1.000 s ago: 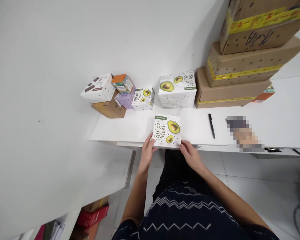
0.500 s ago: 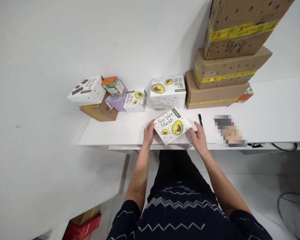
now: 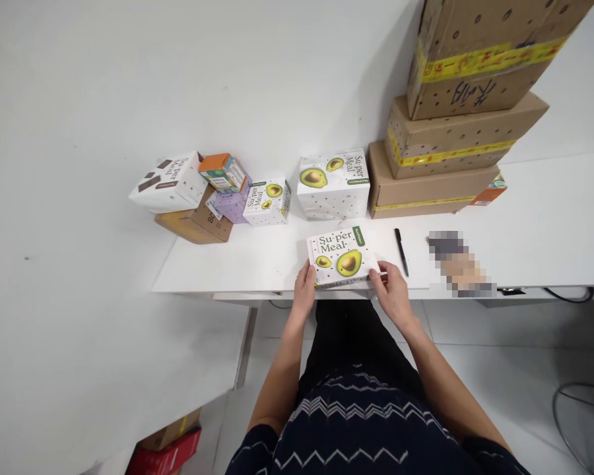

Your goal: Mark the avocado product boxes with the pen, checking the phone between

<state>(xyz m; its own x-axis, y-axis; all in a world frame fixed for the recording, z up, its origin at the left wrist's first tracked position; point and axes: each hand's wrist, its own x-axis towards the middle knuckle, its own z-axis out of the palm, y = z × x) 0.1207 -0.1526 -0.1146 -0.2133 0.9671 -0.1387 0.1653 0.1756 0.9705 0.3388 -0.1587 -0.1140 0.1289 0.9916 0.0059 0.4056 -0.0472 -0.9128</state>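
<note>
Hands, left [image 3: 304, 285] and right [image 3: 393, 290], grip avocado box [image 3: 340, 256] sides at table [image 3: 257, 264] edge.

Left hand [image 3: 304, 290] and right hand [image 3: 393, 290] gripping avocado box [image 3: 340, 256] at white table [image 3: 257, 260] edge, black pen [image 3: 401, 251] just beside

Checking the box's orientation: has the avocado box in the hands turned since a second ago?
Yes. The avocado box has turned clockwise, its green tag now toward the black pen.

both arms reaching forward, left hand [image 3: 304, 285] and right hand [image 3: 393, 290] half-curled, palms facing inward
</note>
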